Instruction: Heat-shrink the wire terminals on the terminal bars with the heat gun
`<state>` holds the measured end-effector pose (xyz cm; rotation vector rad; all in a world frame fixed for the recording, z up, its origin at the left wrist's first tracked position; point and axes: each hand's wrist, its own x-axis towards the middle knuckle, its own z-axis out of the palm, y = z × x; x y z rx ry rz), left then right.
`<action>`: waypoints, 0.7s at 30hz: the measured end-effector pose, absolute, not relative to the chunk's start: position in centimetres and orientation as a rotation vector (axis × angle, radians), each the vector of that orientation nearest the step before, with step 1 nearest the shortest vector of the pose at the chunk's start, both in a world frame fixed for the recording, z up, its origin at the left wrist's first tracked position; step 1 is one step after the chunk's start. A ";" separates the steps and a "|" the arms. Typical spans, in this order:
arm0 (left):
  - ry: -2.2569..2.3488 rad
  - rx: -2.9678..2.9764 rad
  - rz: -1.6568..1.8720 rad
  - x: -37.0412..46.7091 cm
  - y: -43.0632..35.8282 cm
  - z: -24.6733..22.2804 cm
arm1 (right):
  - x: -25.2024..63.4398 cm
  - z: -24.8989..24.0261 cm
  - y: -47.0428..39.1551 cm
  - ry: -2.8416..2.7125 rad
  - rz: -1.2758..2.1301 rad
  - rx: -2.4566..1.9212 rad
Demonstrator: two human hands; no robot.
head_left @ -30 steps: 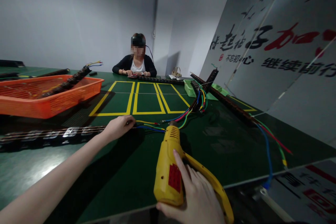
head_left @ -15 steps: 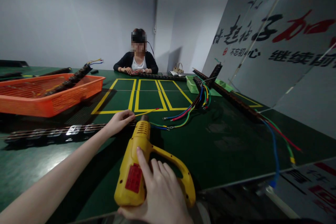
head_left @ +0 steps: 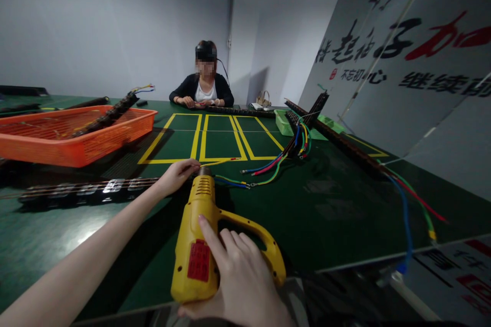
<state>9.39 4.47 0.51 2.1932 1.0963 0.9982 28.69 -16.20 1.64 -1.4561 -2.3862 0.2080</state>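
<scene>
My right hand [head_left: 241,271] is wrapped round a yellow heat gun [head_left: 201,214], with the index finger laid along its body. The gun's metal nozzle points away from me, close beside my left hand [head_left: 180,174]. That hand is closed in a pinch on a thin yellow wire [head_left: 220,162], which runs out to the right and ends in a small red-sleeved terminal. A black cable chain [head_left: 88,192] lies left of my left hand and passes behind the wrist. Blue and green wires [head_left: 232,182] with ring terminals lie just beyond the nozzle.
An orange basket [head_left: 82,150] holding a cable chain stands at the left. At the right, more chains with coloured wires [head_left: 303,138] lie across a green basket [head_left: 284,123]. A co-worker [head_left: 205,84] sits across the green table [head_left: 307,225]. Wires [head_left: 408,219] hang over the right edge.
The heat gun's nozzle has shifted slightly left, nearer my left hand and the yellow wire. The whole view has moved a little. Both hands keep their holds.
</scene>
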 end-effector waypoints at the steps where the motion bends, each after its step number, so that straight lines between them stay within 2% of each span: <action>1: 1.102 2.202 0.991 9.4 4.5 0.5 | 29.1 1.7 -16.2 -2.396 0.214 -1.463; 11: 1.101 2.241 0.948 9.4 4.6 0.2 | 33.9 1.6 -16.2 -2.326 0.200 -1.569; 21: 1.212 2.278 0.981 9.9 4.4 0.1 | 35.6 0.6 -16.6 -2.220 0.038 -1.630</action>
